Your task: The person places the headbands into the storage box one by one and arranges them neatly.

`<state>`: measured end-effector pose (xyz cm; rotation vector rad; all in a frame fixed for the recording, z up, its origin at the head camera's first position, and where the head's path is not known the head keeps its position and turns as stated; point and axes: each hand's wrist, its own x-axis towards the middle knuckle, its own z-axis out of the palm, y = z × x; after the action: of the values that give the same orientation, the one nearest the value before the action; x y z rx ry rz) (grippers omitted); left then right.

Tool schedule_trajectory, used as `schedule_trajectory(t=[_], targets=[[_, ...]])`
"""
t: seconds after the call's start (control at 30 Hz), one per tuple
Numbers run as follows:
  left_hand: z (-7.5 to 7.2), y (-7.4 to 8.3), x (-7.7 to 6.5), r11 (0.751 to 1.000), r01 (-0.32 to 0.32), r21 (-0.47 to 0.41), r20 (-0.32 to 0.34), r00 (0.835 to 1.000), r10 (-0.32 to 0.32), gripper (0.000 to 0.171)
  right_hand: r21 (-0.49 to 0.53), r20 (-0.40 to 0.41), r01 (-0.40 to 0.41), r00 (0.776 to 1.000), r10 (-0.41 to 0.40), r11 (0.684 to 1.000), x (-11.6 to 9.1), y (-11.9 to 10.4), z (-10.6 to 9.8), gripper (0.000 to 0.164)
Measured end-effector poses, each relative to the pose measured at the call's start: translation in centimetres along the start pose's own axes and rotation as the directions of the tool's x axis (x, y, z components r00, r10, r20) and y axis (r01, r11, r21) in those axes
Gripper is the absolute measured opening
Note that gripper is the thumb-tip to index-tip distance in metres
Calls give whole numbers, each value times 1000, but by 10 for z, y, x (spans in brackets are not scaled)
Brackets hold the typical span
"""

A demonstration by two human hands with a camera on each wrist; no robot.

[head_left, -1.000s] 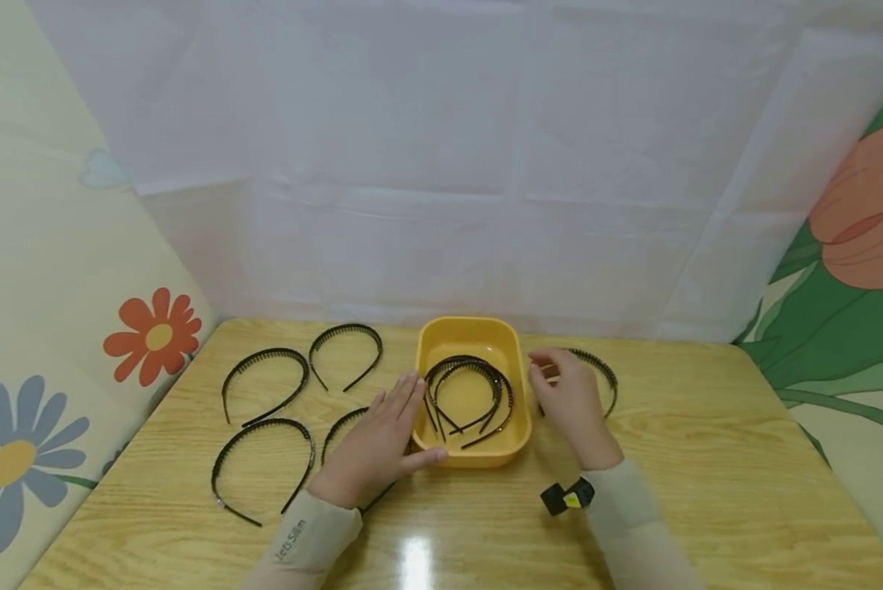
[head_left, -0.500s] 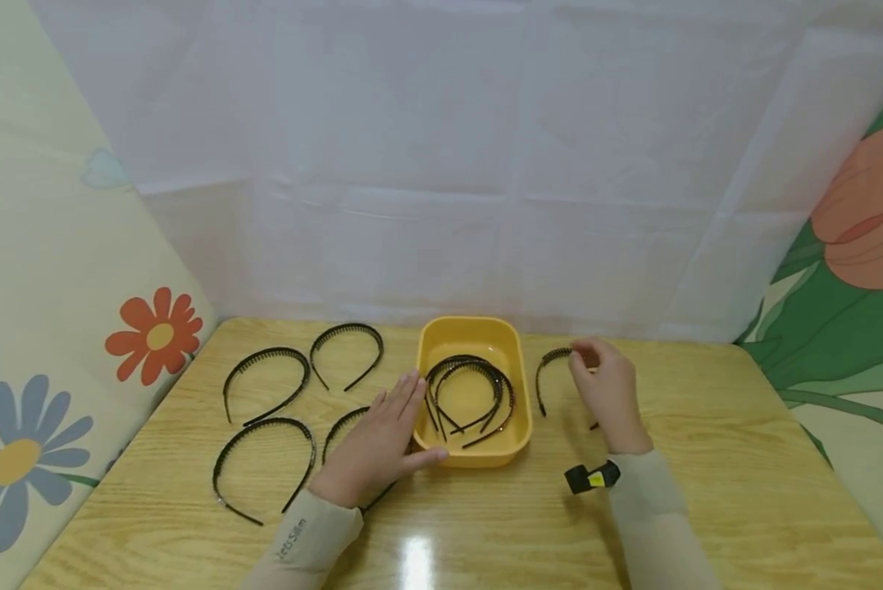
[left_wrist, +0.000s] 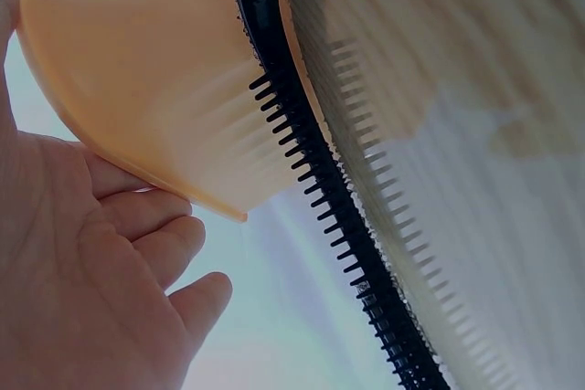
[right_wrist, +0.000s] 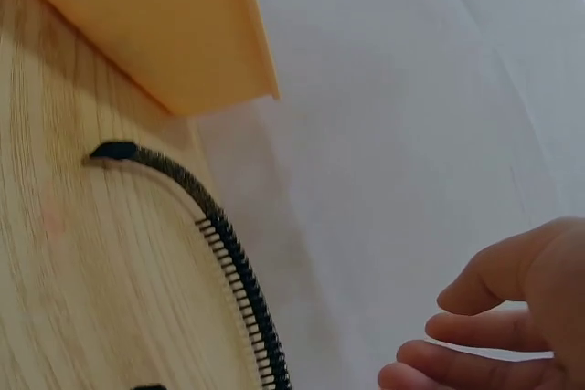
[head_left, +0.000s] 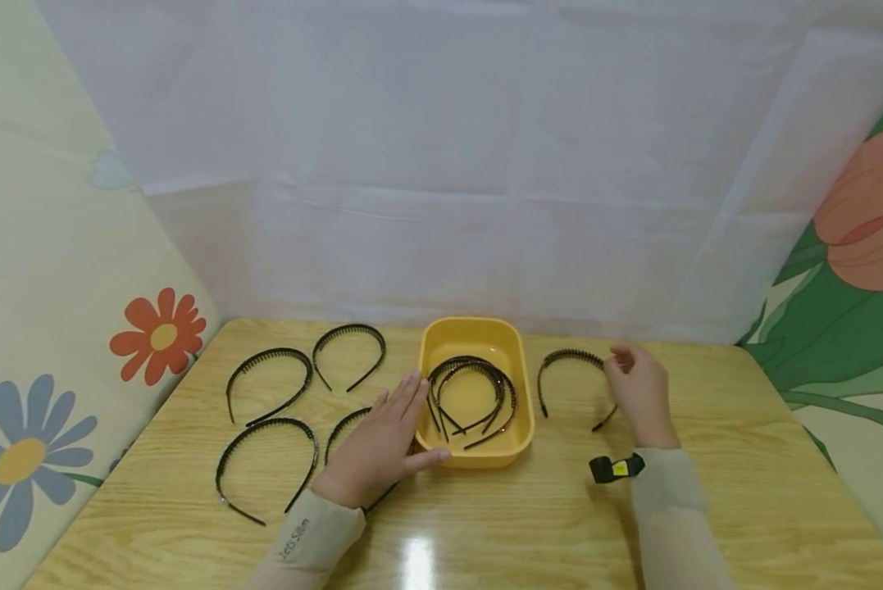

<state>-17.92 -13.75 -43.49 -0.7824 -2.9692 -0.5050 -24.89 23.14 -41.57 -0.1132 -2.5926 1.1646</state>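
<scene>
My left hand [head_left: 378, 451] lies with straight fingers on the left rim of a yellow plastic bin [head_left: 478, 332], thumb over the near edge. The left wrist view shows the fingertips at the bin's rim and a toothed black headband [left_wrist: 315, 166] beside it. Several black headbands [head_left: 465, 360] overlap inside the bin. Right of it, one toothed headband [head_left: 570, 354] lies on the table with its ends towards me. My right hand [head_left: 642, 393] hovers at that headband's right side, fingers loosely bent; in the right wrist view nothing is between thumb and fingers.
Several more black headbands [head_left: 267, 352] are spread on the wooden table [head_left: 471, 524] left of the bin, one partly hidden under my left hand. A white sheet [head_left: 441, 164] hangs behind the table, with flower-patterned panels at both sides.
My right hand has moved rightwards from beside the bin, across the headband on the right, uncovering most of it. The left hand has stayed on the bin.
</scene>
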Motion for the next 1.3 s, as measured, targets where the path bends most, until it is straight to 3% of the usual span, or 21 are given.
schedule_trajectory(t=[0.57,0.97,1.3], targets=[[0,1,0,1000,-2,7,4,1000,2,105,-55,87,-146,985,150,988,1,26,-10,42],[1,-1,1,1000,3,-9,21,1000,-3,105,-70,177,-241,952,250,968,0,39,-9,50],[-1,1,-1,1000,3,-18,13,1000,-3,103,-67,234,-266,933,274,962,-2,40,-7,49]])
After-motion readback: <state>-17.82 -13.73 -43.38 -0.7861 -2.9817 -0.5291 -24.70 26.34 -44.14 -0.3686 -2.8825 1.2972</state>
